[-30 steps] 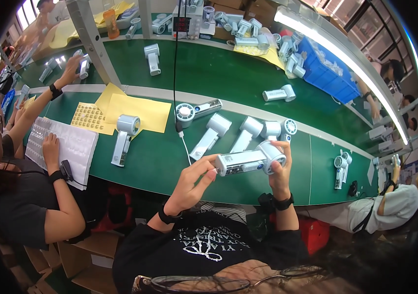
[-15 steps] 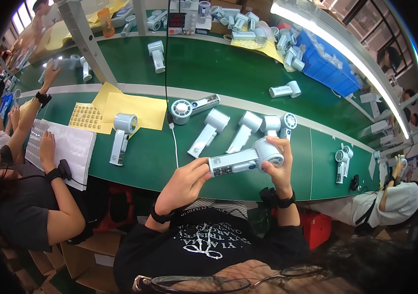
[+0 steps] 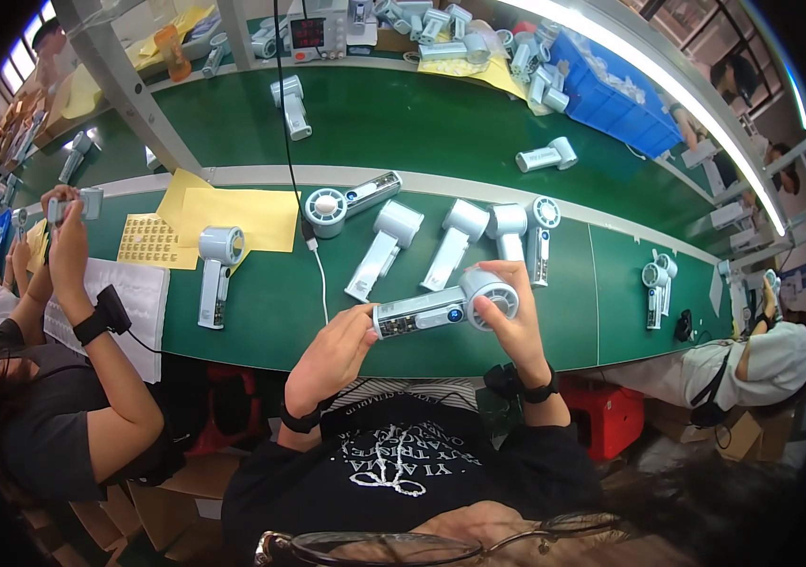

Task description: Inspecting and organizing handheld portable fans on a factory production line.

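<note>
A pale blue handheld fan (image 3: 420, 315) lies sideways between my hands above the green table, its handle open along one side so a circuit board shows. My left hand (image 3: 332, 352) grips the handle's end. Around the round fan head, my right hand (image 3: 509, 317) is closed, its thumb on the grille. A small round part near the head glows blue. Just beyond my hands lie several similar fans, among them one fan (image 3: 384, 248) and another fan (image 3: 457, 244). Left of these, a fan (image 3: 325, 210) sits by the white plug of a cable (image 3: 319, 269).
At left, a co-worker holds a fan (image 3: 81, 203) over a white sheet (image 3: 138, 321). A single fan (image 3: 216, 274) lies by yellow paper (image 3: 242, 219). Farther back are a blue crate (image 3: 620, 113), piled fans (image 3: 540, 71) and a metal post (image 3: 129, 85). Another person sits at right.
The fan in my hands has tilted slightly, and its blue glow shows more clearly. The left co-worker's reaching arm has come back, and both their hands now hold a fan. The view has shifted slightly.
</note>
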